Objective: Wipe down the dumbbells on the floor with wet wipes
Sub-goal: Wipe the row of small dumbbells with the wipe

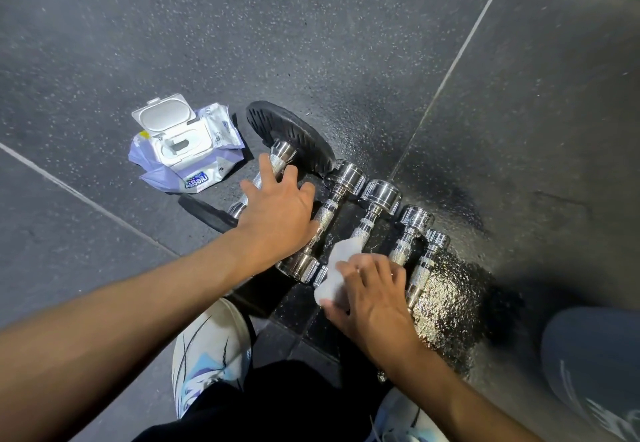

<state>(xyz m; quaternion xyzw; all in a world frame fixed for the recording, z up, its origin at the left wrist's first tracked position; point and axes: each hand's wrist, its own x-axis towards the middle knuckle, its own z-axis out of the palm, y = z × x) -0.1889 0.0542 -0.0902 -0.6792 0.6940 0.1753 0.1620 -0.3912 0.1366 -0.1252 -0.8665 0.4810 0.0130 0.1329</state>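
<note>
**Wipe pressed on a chrome dumbbell, other hand spread over the bars**

Head view: on the dark speckled floor (311, 26) a row of dumbbells lies side by side, running from the middle of the picture towards the lower right. Furthest left is the plate dumbbell (289, 138), with black discs at both ends and a knurled metal bar. Just beside it lie four chrome dumbbells (410, 230), close together and growing smaller to the right.

The left hand (277, 214) is wide, fingers spread and fairly straight, palm down. It rests over the bar of the plate dumbbell, and its thumb side reaches the bar of the first chrome one. It grips nothing.

The right hand (375, 299) holds a white wet wipe (337, 270), fingers bent over it and thumb at its near edge. It presses the wipe onto the near end of the second chrome dumbbell, and that end is hidden beneath.

The pack of wipes (183, 150) lies on the floor just left of the plate dumbbell, its white flip lid standing open.

A shiny wet patch (446, 306) spreads on the floor around the smallest dumbbells. A white shoe (211, 348) with dark and blue marks shows below the left forearm.
</note>
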